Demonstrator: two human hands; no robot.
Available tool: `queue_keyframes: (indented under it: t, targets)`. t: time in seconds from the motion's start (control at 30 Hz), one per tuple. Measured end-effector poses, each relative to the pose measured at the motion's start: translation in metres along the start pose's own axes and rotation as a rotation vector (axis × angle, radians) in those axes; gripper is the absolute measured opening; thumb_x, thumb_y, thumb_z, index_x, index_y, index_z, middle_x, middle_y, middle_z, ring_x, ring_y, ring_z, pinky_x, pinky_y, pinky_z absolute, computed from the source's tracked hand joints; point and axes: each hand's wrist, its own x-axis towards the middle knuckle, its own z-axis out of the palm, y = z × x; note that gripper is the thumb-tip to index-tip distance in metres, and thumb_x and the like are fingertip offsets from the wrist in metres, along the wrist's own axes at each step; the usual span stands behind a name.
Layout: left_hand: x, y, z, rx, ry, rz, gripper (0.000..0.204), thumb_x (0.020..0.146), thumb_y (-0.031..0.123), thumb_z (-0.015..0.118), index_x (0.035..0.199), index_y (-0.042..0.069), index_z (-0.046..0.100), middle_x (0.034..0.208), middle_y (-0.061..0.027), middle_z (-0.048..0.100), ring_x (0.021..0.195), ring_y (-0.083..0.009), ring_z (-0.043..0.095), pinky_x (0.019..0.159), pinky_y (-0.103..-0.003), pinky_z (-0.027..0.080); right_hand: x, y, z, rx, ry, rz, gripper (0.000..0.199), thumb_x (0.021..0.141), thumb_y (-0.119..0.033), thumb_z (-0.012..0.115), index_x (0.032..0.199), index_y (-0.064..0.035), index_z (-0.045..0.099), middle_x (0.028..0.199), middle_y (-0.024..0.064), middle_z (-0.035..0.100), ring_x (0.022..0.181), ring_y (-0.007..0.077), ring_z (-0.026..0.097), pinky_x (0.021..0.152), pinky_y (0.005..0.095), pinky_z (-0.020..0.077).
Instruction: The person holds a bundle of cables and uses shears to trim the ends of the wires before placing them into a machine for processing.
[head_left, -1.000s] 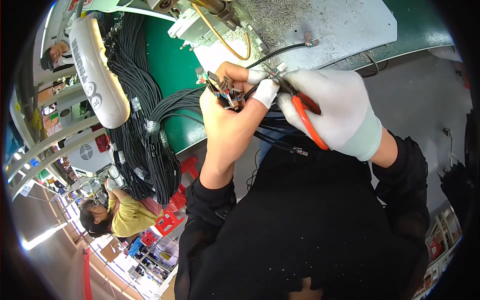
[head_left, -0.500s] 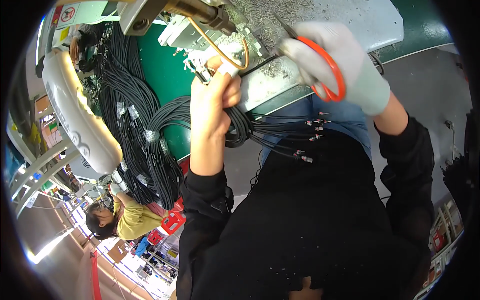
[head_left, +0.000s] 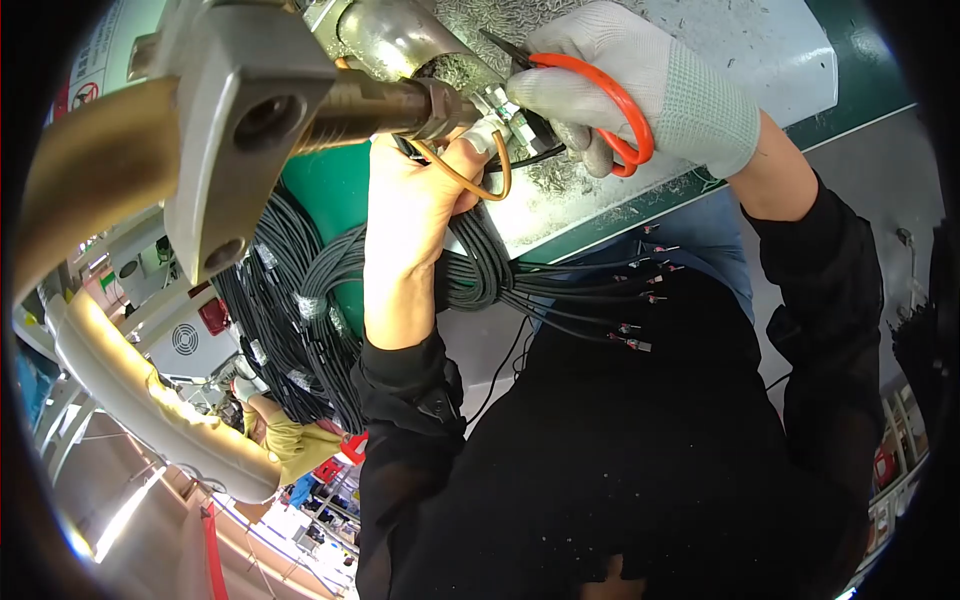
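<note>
My left hand (head_left: 405, 220), with white covers on its fingertips, is closed around the end of a black cable (head_left: 538, 158) under the machine's nozzle. A small metal-and-white connector piece (head_left: 512, 122) sits at its fingertips, partly hidden. My right hand (head_left: 640, 75), in a pale grey knit glove, has red-handled scissors (head_left: 628, 110) looped round it. Their dark blades point to the upper left, near the steel cylinder (head_left: 400, 35). The gloved fingertips are close to the connector and cable. A looped bundle of black cables (head_left: 475, 280) hangs below my left wrist, with small connectors (head_left: 632, 343) fanned over my lap.
A machine arm (head_left: 250, 130) with a curved copper-coloured tube (head_left: 490, 190) reaches in from the upper left. Metal scraps cover the pale plate (head_left: 740, 60) on the green table. More black cables (head_left: 280, 330) hang at left, beside a lamp (head_left: 150, 390). A person in yellow (head_left: 300, 445) sits beyond.
The view has shifted, so the machine arm looms larger at left. My right hand with the scissors has come closer to my left hand, which is now further under the nozzle.
</note>
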Motion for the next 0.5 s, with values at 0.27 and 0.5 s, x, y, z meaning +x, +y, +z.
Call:
queue_keyframes:
  t: [0.27,0.5]
  targets:
    - [-0.007,-0.005,-0.004,0.039,0.082,-0.101,0.024,0.084,0.021,0.073,0.079,0.0,0.062,0.061,-0.0006,0.054,0.05,-0.0067,0.045,0.046,-0.021,0.033,0.006,0.001,0.012,-0.153,0.092,0.039,0.025,0.09,-0.021,0.059,0.077,0.0003,0.06,0.056,0.0058,0.056,0.043,0.0121,0.055,0.041,0.0245,0.0434]
    - [-0.008,-0.002,-0.001,0.073,0.077,-0.093,0.022,0.085,0.019,0.07,0.08,0.0,0.062,0.061,-0.0004,0.053,0.051,-0.0064,0.044,0.047,-0.022,0.032,0.022,0.053,-0.006,-0.744,0.09,-0.951,0.018,0.091,-0.018,0.06,0.096,0.0001,0.061,0.061,0.0049,0.058,0.05,0.0113,0.056,0.043,0.0234,0.0448]
